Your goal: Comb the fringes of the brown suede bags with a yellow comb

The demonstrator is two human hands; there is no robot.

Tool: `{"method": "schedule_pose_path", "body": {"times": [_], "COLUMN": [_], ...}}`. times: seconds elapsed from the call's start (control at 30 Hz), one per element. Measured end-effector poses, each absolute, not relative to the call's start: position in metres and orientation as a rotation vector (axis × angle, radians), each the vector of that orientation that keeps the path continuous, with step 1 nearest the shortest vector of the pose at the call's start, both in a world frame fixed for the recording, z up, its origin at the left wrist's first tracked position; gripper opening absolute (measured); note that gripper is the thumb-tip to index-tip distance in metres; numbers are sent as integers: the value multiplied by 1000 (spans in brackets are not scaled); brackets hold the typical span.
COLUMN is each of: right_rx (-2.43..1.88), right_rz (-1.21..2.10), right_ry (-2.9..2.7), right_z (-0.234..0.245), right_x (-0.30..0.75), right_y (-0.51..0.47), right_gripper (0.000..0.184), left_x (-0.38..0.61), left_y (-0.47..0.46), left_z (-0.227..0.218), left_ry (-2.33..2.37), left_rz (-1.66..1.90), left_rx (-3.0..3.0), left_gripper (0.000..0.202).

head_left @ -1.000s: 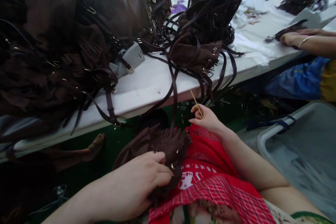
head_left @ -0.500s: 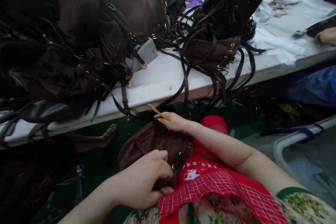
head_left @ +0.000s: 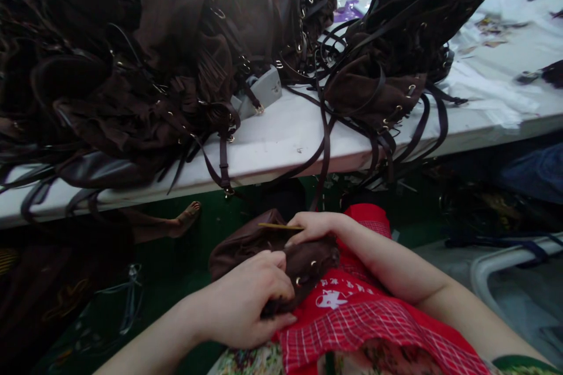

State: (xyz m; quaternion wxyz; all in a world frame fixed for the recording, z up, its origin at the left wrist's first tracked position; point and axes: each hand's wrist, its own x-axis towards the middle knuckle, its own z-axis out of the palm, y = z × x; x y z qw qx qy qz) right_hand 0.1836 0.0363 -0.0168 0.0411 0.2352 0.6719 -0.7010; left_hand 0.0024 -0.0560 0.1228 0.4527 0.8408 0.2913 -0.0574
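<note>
A dark brown fringed bag (head_left: 240,241) with gold eyelets lies across my lap on a red apron. My left hand (head_left: 250,299) is closed on the bag's gathered near side, fingers curled over the edge, thumb underneath. Over the bag's far side is my right hand (head_left: 313,227), its fingers pinching a thin yellow comb (head_left: 277,226). The comb lies nearly level just above the bag and points left; its teeth are hard to make out now.
Dark brown bags (head_left: 171,58) are heaped on the white table (head_left: 281,129) ahead. Another bag (head_left: 373,91) sits to their right, its straps hanging over the table edge. A pale curved metal tube (head_left: 488,263) stands at my right. Someone's foot (head_left: 188,218) shows beneath the table.
My right hand has come down toward the bag, and the comb has turned from slanted to nearly level. My left hand keeps its grip. The whole view has shifted slightly.
</note>
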Motion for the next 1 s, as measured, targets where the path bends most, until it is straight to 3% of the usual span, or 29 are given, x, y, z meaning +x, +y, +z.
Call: {"method": "schedule_pose_path", "body": {"times": [0.13,0.23,0.3,0.4,0.47,0.63,0.83,1.0], "right_rx": [1136,1269,1114,822,669,512,1091,1220], "right_rz": [-2625,-2594,-2511,-2403,-2341,-2279,-2537,-2509], "right_ry": [2000,2130,2220,2280,2313,2348,1964,1860], "right_z": [6,24,32,43,51,65,38,17], "right_x": [200,206,203,190,182,186,230,245], "right_y": [43,46,43,31,21,11,28,41], "right_gripper": [41,38,38,39,37,30,34,38], "left_x": [-23,-55,-71,-74,-59,-5,17,28], "left_y": [-54,-47,-38,-21,-8,29,38,29], "left_z": [115,109,116,141,154,120,29,24], "left_ry": [951,1200,1323,1506,1430,930,875,640], "left_rz": [-230,-243,-45,533,723,336,137,-4], "left_rx": [2114,2128,2114,2070,2016,1852,1260,1288], "left_gripper": [14,10,13,20,27,38,37,34]}}
